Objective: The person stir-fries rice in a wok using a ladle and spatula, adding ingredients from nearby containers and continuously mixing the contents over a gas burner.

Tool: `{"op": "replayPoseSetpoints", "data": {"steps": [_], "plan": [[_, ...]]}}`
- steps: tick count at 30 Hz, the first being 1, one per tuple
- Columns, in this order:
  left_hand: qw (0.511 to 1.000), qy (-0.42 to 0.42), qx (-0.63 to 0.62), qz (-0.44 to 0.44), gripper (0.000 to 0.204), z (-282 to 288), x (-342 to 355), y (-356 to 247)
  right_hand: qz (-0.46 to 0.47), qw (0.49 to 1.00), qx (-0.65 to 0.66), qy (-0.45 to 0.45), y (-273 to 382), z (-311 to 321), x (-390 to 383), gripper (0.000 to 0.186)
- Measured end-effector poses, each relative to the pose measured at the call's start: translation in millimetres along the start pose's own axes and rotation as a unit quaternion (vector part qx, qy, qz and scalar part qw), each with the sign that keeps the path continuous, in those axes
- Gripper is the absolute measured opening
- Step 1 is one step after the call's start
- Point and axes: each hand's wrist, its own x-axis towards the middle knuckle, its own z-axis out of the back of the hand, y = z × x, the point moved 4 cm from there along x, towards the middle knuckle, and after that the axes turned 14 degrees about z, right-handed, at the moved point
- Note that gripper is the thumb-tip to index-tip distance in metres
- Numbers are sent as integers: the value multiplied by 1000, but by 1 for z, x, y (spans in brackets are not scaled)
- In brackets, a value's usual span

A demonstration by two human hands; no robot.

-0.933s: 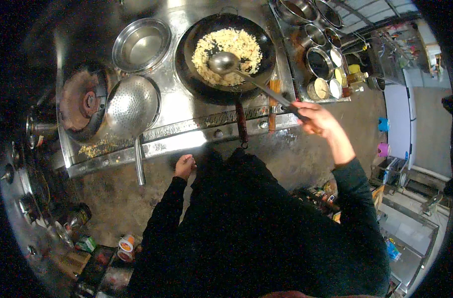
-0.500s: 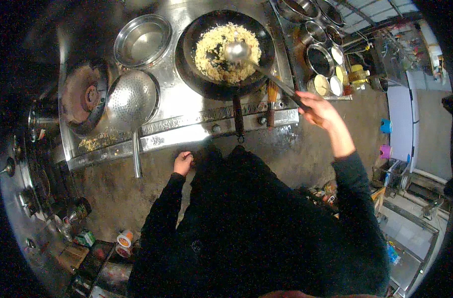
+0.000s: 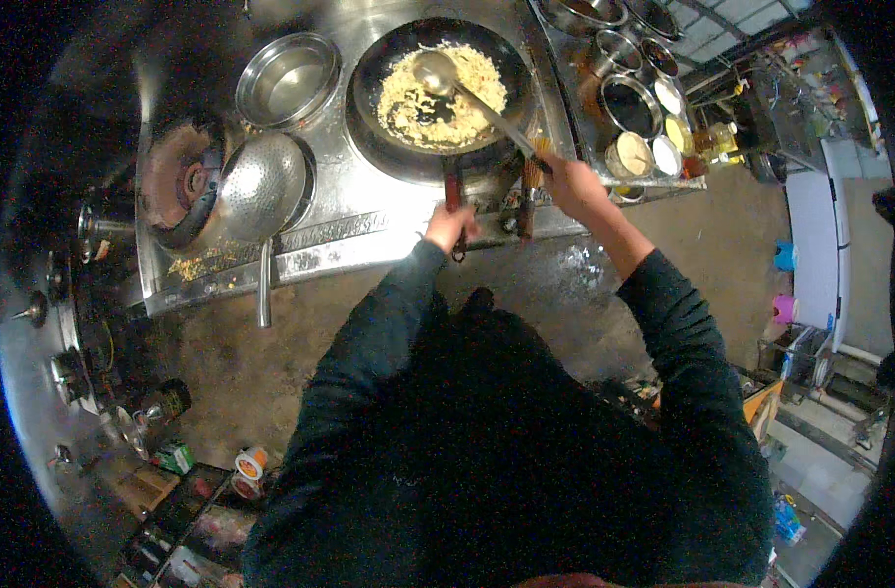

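1. At the left end of the worktop [image 3: 345, 186], a round, reddish-brown burner [image 3: 178, 186] stood uncovered, with yellowish food scraps [image 3: 207, 263] strewn on its near side.
2. Just to its right lay a perforated metal strainer [image 3: 261, 186], its long grip reaching over the near edge toward you.
3. Farther back, slightly right of the strainer, stood a round metal pan [image 3: 289, 88].
4. The dark wok [image 3: 369, 78] sat at the far middle, with pale yellow, crumbly food [image 3: 443, 122] spread across its bottom.
5. Your left hand [image 3: 449, 227] was at the wok's red-brown handle [image 3: 453, 181], on the near side; its fingers were blurred, so I could not tell how far they had closed or whether they gripped.
6. A tan-bristled brush [image 3: 531, 181] lay between the wok and your right hand [image 3: 573, 188].
7. That right hand was wrapped around the end of a metal ladle [image 3: 482, 106], whose shaft slanted away to the left, its bowl over the far-left part of the food.
8. Beyond, at the right, you had a dark-filled round container [image 3: 632, 106], a white bowl [image 3: 666, 155] and a bottle of yellowish liquid [image 3: 719, 135].
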Motion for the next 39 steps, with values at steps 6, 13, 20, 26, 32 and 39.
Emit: {"op": "replayPoseSetpoints", "data": {"steps": [6, 13, 20, 26, 32, 39], "plan": [[994, -104, -41, 4, 14, -22, -123, 10, 121, 971, -135, -158, -46, 78, -95, 56], [974, -171, 146, 33, 31, -41, -135, -9, 111, 990, -90, -13, -16, 131, -135, 54], [987, -154, 34, -3, 17, -36, -110, 80, 150, 986, 20, -64, 5, 72, -164, 51], [983, -161, 39, -74, 12, -38, -102, 65, -13, 993, 75, 89, -21, 22, -199, 46], [989, -138, -18, 58, 11, -46, -164, 64, -105, 921, 374, 24, 22, 67, -225, 49], [966, -134, 199, -90, 28, -36, -110, -18, -81, 892, 436, 90, 65, 63, -198, 46]]}}
